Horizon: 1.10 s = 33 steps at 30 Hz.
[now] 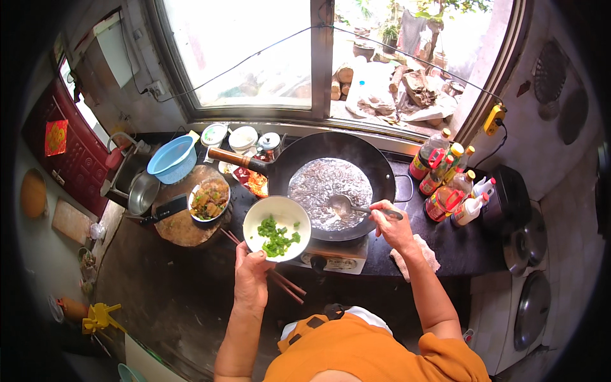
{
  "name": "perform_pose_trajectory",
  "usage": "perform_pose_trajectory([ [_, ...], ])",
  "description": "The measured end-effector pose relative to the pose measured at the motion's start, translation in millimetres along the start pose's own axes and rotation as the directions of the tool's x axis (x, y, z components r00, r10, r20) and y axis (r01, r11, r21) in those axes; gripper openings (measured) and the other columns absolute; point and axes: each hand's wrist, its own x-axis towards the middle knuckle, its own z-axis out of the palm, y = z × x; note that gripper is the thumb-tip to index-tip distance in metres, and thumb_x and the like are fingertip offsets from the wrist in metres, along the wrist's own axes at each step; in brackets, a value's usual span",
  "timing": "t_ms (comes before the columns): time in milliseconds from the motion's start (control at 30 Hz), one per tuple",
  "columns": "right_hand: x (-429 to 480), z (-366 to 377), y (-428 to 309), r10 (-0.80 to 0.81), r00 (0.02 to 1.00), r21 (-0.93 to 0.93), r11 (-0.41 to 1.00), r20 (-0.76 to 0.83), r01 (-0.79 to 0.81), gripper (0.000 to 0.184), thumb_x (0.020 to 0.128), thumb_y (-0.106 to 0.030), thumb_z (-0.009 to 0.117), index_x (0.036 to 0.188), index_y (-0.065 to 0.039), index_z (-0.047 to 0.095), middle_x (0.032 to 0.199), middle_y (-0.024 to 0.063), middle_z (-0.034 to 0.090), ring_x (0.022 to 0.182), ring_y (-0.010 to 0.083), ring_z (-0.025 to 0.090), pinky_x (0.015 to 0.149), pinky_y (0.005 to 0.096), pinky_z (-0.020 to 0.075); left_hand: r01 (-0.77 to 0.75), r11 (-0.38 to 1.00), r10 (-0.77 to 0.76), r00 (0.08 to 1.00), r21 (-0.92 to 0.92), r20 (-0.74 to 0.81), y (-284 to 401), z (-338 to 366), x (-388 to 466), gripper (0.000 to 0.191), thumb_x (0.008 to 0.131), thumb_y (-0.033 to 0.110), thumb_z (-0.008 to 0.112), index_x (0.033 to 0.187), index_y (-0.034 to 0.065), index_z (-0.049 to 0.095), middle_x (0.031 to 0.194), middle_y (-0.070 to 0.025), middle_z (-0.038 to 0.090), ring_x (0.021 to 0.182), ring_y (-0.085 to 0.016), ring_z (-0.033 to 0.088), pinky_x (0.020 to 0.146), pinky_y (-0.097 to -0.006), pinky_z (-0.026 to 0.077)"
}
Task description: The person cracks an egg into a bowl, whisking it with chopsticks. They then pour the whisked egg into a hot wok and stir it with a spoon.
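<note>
My left hand (253, 274) grips a white bowl (252, 224) by its near rim, thumb over the edge. Chopped green scallions (277, 241) lie in the bowl. A pair of chopsticks (286, 285) is also in that hand, sticking out on both sides beneath the bowl. My right hand (392, 224) holds the handle of a metal ladle (340, 204), whose head dips into bubbling liquid (329, 181). That liquid fills the bottom of a dark wok (382, 157) on a gas stove (351, 250). The bowl hangs over the wok's near left rim.
Left of the wok, a round wooden cutting board (169, 229) bears a cleaver (172, 206) and a bowl of food (210, 199). A blue plastic basket (172, 162) stands behind. Several sauce bottles (441, 196) crowd the right side, near a pink cloth (426, 255). The wok's wooden handle (229, 156) points left.
</note>
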Motion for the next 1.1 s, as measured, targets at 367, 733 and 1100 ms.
perform_pose_trajectory([
  [367, 9, -22, 4, 0.18, 0.984, 0.452, 0.877, 0.008, -0.164, 0.021, 0.092, -0.018, 0.053, 0.099, 0.002, 0.058, 0.076, 0.0142, 0.066, 0.045, 0.0112, 0.056, 0.034, 0.0198, 0.0357, 0.031, 0.998, -0.029, 0.999, 0.063, -0.037, 13, 14, 6, 0.05, 0.077, 0.01, 0.059, 0.121, 0.0007, 0.038, 0.11, -0.0143, 0.056, 0.092, -0.024, 0.063, 0.084, -0.0372, 0.051],
  [733, 22, -44, -51, 0.009, 1.0, 0.239, 0.971, -0.004, -0.008, 0.021, 0.093, -0.017, 0.052, 0.094, 0.002, 0.06, 0.072, 0.0113, 0.066, 0.045, 0.0096, 0.056, 0.037, 0.0201, 0.0349, 0.13, 0.982, -0.129, 0.991, 0.138, -0.018, 22, 29, 28, 0.049, 0.078, 0.011, 0.063, 0.119, 0.0003, 0.038, 0.109, -0.0153, 0.056, 0.09, -0.026, 0.064, 0.082, -0.0371, 0.053],
  [1100, 35, -35, -35, -0.12, 0.99, 0.005, 0.993, 0.069, 0.12, 0.014, 0.092, -0.013, 0.054, 0.095, -0.001, 0.061, 0.068, 0.004, 0.061, 0.047, 0.0081, 0.054, 0.045, 0.0235, 0.0426, 0.095, 0.99, -0.092, 0.995, 0.1, -0.034, 21, 25, 30, 0.048, 0.076, 0.009, 0.061, 0.119, 0.0011, 0.04, 0.105, -0.0129, 0.059, 0.082, -0.023, 0.065, 0.075, -0.0282, 0.047],
])
